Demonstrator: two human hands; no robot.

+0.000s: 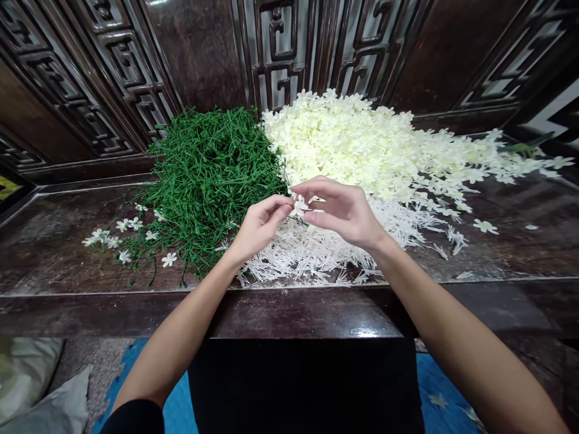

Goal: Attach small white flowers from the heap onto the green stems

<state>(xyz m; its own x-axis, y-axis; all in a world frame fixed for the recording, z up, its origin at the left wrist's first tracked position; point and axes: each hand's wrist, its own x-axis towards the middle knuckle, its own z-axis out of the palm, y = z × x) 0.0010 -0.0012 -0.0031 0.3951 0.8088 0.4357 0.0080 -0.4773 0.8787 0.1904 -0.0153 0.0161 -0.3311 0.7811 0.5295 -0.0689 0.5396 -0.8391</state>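
A small white artificial flower (pixel 299 207) is between my two hands, above the line where the piles meet. The thumb and index finger of my left hand (pixel 260 226) are pinched together at its left side; any stem in that pinch is hidden. My right hand (pixel 346 208) curves around the flower from the right, its thumb and fingers apart, the thumb tip close beside the petals. Behind my left hand is a heap of green plastic stems (pixel 212 169). Cream-white flower heads (pixel 353 144) are heaped beyond my right hand, and thin white spiky pieces (pixel 312 256) lie beneath both hands.
Several finished-looking white flowers on green stems (pixel 113 238) lie at the left of the dark wooden bench (pixel 54 259). Loose flower heads (pixel 485 226) are scattered on the right. A carved wooden backrest (pixel 199 54) rises behind the piles. Pale sacks (pixel 40 386) lie on the floor, lower left.
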